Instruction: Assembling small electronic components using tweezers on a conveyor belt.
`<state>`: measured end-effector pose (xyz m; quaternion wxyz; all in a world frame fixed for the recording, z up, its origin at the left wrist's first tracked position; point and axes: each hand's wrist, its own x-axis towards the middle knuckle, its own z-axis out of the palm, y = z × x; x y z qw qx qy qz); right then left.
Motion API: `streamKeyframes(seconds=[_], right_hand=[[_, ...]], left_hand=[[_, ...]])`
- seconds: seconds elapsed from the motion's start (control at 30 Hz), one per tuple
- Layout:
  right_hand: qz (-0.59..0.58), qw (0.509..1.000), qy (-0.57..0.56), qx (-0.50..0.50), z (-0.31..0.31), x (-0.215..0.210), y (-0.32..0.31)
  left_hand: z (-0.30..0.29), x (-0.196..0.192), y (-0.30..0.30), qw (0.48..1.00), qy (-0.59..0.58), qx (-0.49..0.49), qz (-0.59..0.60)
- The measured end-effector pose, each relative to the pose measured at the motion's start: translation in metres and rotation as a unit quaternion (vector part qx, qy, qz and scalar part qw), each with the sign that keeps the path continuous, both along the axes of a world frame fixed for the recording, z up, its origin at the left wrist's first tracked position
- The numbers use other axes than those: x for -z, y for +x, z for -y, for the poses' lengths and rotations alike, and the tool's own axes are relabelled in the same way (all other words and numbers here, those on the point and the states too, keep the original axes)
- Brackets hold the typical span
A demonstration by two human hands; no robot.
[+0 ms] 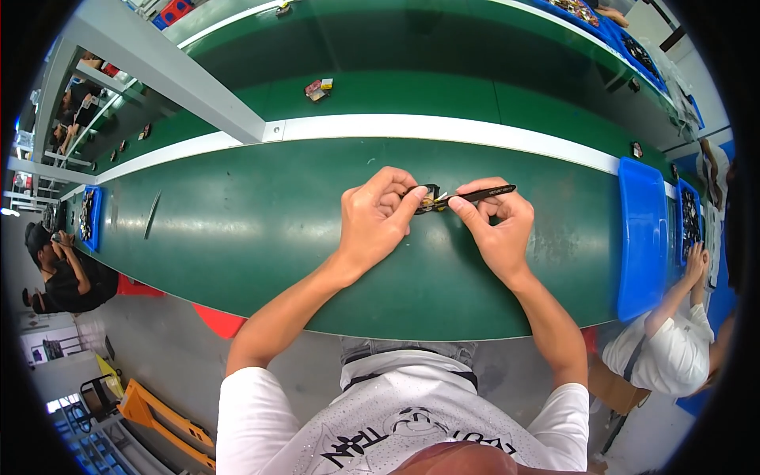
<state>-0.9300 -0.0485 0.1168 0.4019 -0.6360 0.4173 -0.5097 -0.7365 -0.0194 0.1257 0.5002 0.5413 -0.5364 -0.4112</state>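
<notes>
Over the middle of the green worktable (277, 261), my left hand (375, 212) pinches a small black part with yellowish bits (430, 201) between thumb and fingers. My right hand (500, 226) is closed around a pair of black tweezers (491, 192), held nearly level. The tweezers' tips point left and reach the small part. Some of that part is hidden behind my left fingertips, so its exact kind does not show.
At the right end stands a blue tray (643, 237). Another thin pair of tweezers (153, 214) lies at left. A white rail (380, 127) borders the far side, with small parts (318, 90) beyond. A grey post (170, 71) rises at far left. Co-workers sit at both ends.
</notes>
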Motion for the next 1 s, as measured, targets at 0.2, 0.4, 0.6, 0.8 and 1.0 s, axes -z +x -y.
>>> streamKeyframes(seconds=[0.2, 0.4, 0.6, 0.8, 1.0], right_hand=[[-0.046, 0.998, -0.036, 0.014, 0.000, 0.003, 0.001], [-0.060, 0.998, -0.033, 0.011, 0.000, 0.001, 0.002], [0.062, 0.989, 0.129, -0.041, 0.004, -0.002, -0.003], [0.142, 0.966, 0.201, -0.078, 0.005, -0.009, -0.001], [0.140, 0.970, 0.185, -0.076, 0.005, -0.006, 0.000]], left_hand=[[0.000, 0.004, -0.001, 0.999, -0.022, -0.003, 0.029], [0.000, 0.003, -0.001, 1.000, -0.010, 0.002, 0.018], [0.000, 0.004, -0.001, 0.999, -0.008, 0.032, -0.020], [-0.001, 0.007, 0.000, 0.996, -0.005, 0.037, -0.082], [0.001, 0.004, 0.000, 0.996, 0.000, 0.033, -0.086]])
